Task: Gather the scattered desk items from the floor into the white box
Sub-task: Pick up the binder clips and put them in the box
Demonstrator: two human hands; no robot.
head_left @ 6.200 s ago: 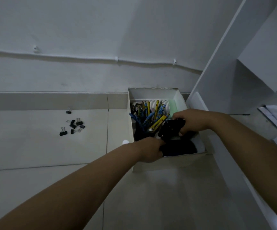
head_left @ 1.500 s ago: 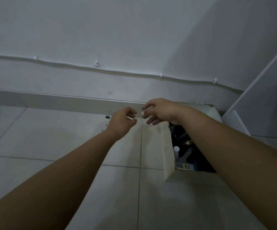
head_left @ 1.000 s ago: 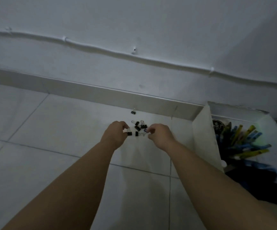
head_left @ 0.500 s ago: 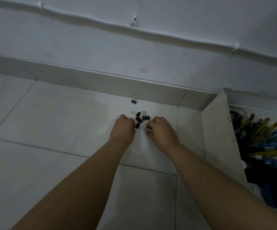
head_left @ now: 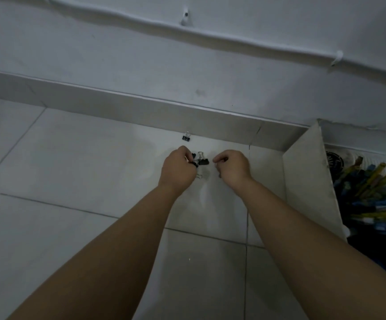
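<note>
Small black binder clips lie on the pale floor tiles near the wall. My left hand (head_left: 178,170) is closed around some of them, and a black clip (head_left: 202,160) sticks out beside its fingertips. My right hand (head_left: 231,166) is curled shut just right of that clip; whether it holds any clips is hidden. One lone binder clip (head_left: 186,137) rests farther back against the skirting. The white box (head_left: 307,181) stands at the right, its near wall upright, with coloured pens (head_left: 372,188) and dark items inside.
The skirting board (head_left: 141,112) and white wall close off the far side, with a clipped cable (head_left: 210,33) running along the wall. Bare floor tiles stretch to the left and toward me.
Both hands have closed over the cluster of clips and drawn slightly apart; fewer loose clips lie between them. The view has tilted a little lower.
</note>
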